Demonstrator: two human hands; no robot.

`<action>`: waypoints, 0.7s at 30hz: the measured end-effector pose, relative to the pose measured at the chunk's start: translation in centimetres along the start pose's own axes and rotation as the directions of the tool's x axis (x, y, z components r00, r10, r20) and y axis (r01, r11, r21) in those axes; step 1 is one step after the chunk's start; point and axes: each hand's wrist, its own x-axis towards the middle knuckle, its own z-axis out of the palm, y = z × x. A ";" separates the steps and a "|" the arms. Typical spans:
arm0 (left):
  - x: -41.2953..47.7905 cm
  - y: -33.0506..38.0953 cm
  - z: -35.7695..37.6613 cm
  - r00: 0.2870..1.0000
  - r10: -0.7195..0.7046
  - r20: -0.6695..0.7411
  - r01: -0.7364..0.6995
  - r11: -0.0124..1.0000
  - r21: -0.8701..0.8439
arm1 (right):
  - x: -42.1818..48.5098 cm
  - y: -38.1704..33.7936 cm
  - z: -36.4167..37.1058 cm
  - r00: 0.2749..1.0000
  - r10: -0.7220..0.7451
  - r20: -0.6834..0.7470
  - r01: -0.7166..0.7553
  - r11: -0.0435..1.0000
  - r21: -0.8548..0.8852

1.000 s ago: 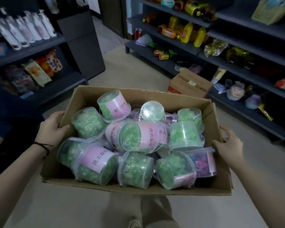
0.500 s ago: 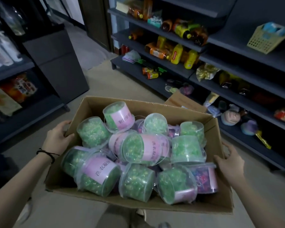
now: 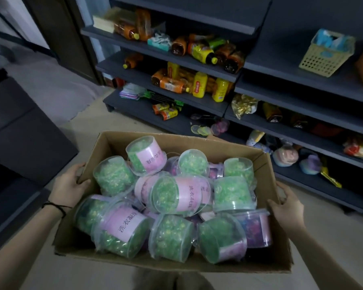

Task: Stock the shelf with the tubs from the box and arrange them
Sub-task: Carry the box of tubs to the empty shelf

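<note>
Head view: we see a cardboard box (image 3: 155, 266) held in front of the body, above the floor (image 3: 82, 126). Our left hand (image 3: 69, 186), a black band (image 3: 55, 206) at its wrist, grips the box's left wall, thumb hooked over the rim. Our right hand (image 3: 287, 210) clasps the right wall, fingers curled round its edge. Clear tubs (image 3: 122, 227) of green beads, some pink-labelled, lie heaped inside the box. Dark shelving (image 3: 270, 61) carrying bottles (image 3: 199, 84) stands ahead, apart from the box.

In the cardboard box (image 3: 117, 143) the lower tubs (image 3: 215, 171) lie mostly buried under green tubs (image 3: 113, 176), and the shelf (image 3: 281, 74) beyond it runs off the right edge.
</note>
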 end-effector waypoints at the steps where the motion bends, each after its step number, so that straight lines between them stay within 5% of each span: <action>1: 2.2 0.7 0.1 1.000 0.014 0.010 -0.014 1.000 0.007 | 1.1 -0.6 0.6 1.000 0.013 -0.011 -0.013 1.000 0.007; 21: 31.1 18.4 18.6 0.969 0.131 0.212 -0.152 0.985 0.088 | 28.2 2.3 6.1 0.968 0.210 -0.138 -0.203 0.977 0.064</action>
